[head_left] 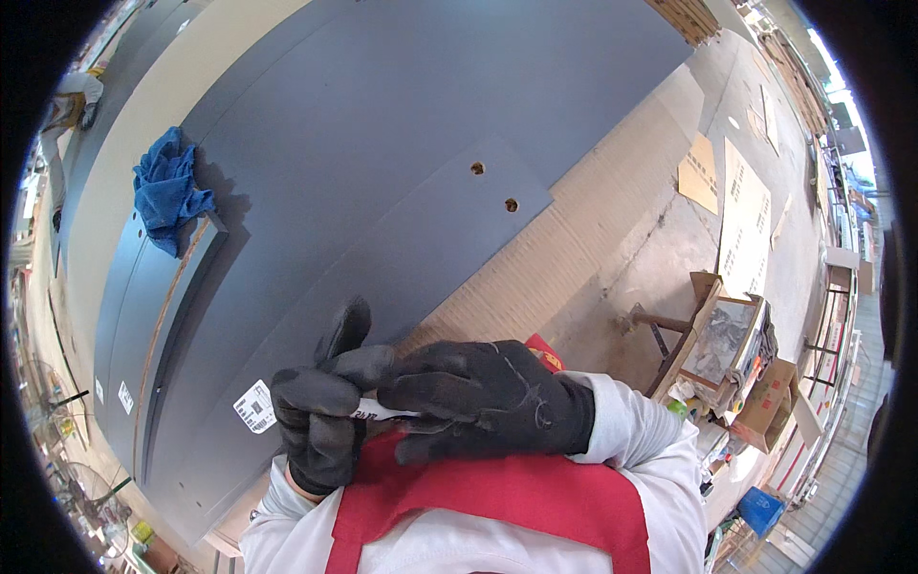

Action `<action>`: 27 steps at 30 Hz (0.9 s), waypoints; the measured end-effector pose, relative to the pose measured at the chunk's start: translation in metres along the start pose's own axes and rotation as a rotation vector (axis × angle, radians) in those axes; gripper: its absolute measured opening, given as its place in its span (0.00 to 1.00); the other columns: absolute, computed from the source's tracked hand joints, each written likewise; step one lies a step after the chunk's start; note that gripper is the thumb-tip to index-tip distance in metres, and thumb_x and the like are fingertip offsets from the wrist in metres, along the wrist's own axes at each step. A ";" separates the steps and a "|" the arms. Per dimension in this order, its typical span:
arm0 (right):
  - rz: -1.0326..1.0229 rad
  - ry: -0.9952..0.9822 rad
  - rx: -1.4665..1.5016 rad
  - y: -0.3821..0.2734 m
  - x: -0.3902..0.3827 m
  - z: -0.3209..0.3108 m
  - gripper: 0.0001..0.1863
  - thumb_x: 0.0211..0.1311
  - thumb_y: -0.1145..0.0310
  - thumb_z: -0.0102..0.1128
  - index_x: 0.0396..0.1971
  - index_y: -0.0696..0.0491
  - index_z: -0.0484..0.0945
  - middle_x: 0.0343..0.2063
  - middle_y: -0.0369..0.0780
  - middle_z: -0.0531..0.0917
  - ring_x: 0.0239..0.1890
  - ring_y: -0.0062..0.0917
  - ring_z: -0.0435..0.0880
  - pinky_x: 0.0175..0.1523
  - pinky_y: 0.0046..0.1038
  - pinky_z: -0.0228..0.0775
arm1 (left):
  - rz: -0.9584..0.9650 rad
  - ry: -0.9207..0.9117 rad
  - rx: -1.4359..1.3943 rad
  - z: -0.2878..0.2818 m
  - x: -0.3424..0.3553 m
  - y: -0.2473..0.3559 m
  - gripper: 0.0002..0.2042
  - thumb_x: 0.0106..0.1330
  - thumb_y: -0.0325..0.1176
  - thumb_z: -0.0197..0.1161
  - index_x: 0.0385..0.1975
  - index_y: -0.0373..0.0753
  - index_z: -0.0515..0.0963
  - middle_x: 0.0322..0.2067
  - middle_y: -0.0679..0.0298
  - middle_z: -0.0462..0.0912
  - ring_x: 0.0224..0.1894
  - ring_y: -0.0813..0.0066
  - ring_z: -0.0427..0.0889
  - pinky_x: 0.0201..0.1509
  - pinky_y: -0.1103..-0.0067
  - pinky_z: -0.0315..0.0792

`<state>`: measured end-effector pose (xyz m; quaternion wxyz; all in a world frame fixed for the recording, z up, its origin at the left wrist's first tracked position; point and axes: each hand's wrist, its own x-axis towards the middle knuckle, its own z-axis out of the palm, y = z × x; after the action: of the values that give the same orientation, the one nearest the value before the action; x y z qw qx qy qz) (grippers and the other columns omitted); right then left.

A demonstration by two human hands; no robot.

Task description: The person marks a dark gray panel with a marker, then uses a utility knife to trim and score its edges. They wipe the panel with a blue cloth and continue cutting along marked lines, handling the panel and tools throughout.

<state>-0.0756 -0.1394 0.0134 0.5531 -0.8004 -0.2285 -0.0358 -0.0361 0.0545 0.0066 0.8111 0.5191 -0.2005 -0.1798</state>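
From where I stand, the broad grey panel (382, 143) lies over corrugated cardboard (535, 263), perhaps to spare its underside, while before the red apron (516, 493) the left hand (323, 416) and right hand (483, 394) (both black-gloved) grip a slim white thing (390, 412) between them, seemingly to steady it.

Black covers your left hand (320, 418) and right hand (488, 397); the item (384, 412) between them is white with dark marks, your apron (497, 493) red, the panel (402, 124) blue-grey, the ten-o'clock cloth (170, 187) blue.
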 end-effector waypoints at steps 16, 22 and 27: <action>0.489 0.492 -0.611 0.026 -0.053 -0.019 0.18 0.50 0.71 0.67 0.43 0.58 0.78 0.28 0.43 0.84 0.26 0.28 0.84 0.30 0.25 0.75 | 0.136 0.000 1.060 -0.005 0.021 -0.001 0.11 0.56 0.27 0.61 0.39 0.39 0.78 0.37 0.59 0.82 0.37 0.61 0.81 0.43 0.70 0.72; 0.333 0.411 -0.793 0.027 -0.048 -0.019 0.20 0.47 0.74 0.68 0.43 0.61 0.78 0.25 0.44 0.82 0.22 0.28 0.82 0.27 0.25 0.73 | 0.114 -0.022 1.027 -0.009 0.016 0.000 0.12 0.55 0.29 0.63 0.40 0.38 0.78 0.37 0.59 0.82 0.37 0.63 0.81 0.43 0.70 0.71; 0.281 0.347 -0.899 0.026 -0.055 -0.020 0.21 0.46 0.77 0.68 0.44 0.61 0.78 0.21 0.42 0.80 0.19 0.27 0.80 0.24 0.25 0.70 | 0.131 -0.038 1.030 -0.011 0.017 0.001 0.13 0.55 0.31 0.63 0.40 0.38 0.78 0.37 0.58 0.82 0.37 0.63 0.80 0.42 0.70 0.71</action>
<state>-0.1098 -0.1830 -0.0183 0.1827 -0.9648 0.0147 -0.1885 -0.0156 0.0550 0.0054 0.4562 0.8341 -0.3097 -0.0163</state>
